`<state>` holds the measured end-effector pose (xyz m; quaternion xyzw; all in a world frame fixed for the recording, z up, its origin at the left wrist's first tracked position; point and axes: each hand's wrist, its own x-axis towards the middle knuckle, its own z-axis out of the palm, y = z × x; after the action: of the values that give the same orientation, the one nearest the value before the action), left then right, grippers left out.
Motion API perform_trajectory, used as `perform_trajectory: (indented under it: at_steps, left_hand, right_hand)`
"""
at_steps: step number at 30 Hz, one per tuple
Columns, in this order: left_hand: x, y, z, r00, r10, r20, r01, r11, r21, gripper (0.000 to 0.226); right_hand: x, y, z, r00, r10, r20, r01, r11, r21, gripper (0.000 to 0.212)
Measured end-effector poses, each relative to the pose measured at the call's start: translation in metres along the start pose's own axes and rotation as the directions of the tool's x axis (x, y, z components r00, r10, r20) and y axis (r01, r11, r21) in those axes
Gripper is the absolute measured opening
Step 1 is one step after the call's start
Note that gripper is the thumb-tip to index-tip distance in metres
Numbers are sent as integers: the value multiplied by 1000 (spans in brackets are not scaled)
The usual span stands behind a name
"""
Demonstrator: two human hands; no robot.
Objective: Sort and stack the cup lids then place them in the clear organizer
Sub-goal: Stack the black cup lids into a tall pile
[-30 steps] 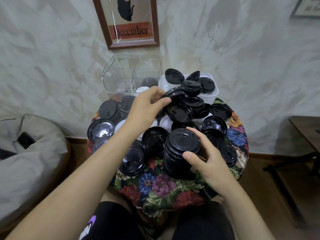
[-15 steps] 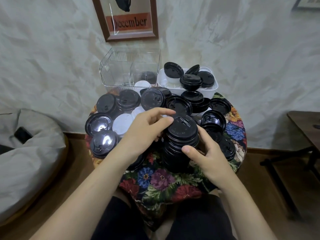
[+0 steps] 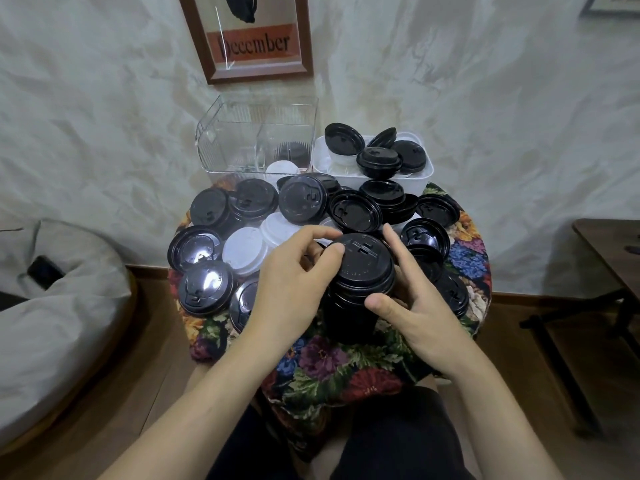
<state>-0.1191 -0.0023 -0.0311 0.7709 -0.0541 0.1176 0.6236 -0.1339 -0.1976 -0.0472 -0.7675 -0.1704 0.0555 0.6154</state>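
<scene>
Head view shows our right hand (image 3: pixel 422 313) cupped round the tall stack of black plastic cup lids (image 3: pixel 356 306) on the floral tablecloth (image 3: pixel 329 362), bracing it, while our left hand (image 3: pixel 294 289) pinches its top lid (image 3: pixel 363 261), apparently to seat it square, with the clear plastic organizer (image 3: pixel 221 143) well behind.

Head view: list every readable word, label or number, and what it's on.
"December": orange band of the framed print.
Embossed marks on top of the stack of black lids: too small to read.
Loose black lids around it: embossed marks, unreadable.
</scene>
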Motion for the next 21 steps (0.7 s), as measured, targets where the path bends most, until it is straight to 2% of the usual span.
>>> perform_trajectory:
  at_steps: [11,16,19,21]
  left_hand:
    - [11,5,-7,993,32,111,-42,995,89,16]
    - [7,1,-11,955,43,292,-75,992,101,45]
    - [6,-1,-12,951,54,303,-79,994,69,49]
    - [6,-2,-12,954,60,295,-77,996,49,52]
  right_hand:
    - [3,1,0,1000,-28,-1,28,999,-30,73]
    - [1,1,2,999,-31,-13,31,999,-9,81]
    - [1,2,2,999,-25,-25,25,1000,-7,75]
    - [1,2,2,999,-20,-32,20,1000,5,80]
